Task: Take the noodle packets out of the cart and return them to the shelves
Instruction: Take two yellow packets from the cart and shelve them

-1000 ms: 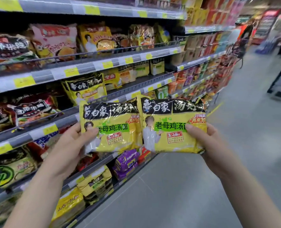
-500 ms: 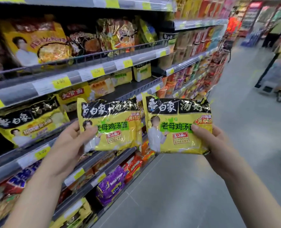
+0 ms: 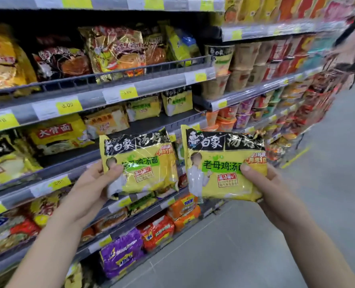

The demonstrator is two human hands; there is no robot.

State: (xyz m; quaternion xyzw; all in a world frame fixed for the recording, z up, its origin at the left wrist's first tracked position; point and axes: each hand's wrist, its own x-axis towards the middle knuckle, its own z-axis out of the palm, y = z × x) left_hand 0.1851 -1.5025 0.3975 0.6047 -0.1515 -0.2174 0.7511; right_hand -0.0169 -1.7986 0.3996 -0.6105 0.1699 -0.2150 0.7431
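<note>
- Left grip (image 3: 89,188) pinches one yellow noodle packet (image 3: 143,163), right grip (image 3: 270,190) pinches its twin (image 3: 224,169); both holds unchanged, side by side.
- Matching stock (image 3: 177,102) has come into view at 12 o'clock on the shelf (image 3: 151,123); placement looks imminent.

bare shelf front (image 3: 155,123) (mid-tier), wire rail (image 3: 131,72) above

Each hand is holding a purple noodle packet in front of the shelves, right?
No, the packets are yellow, not purple. The head view shows the left hand holding the left packet and the right hand holding the right packet, in front of the shelves.
</note>
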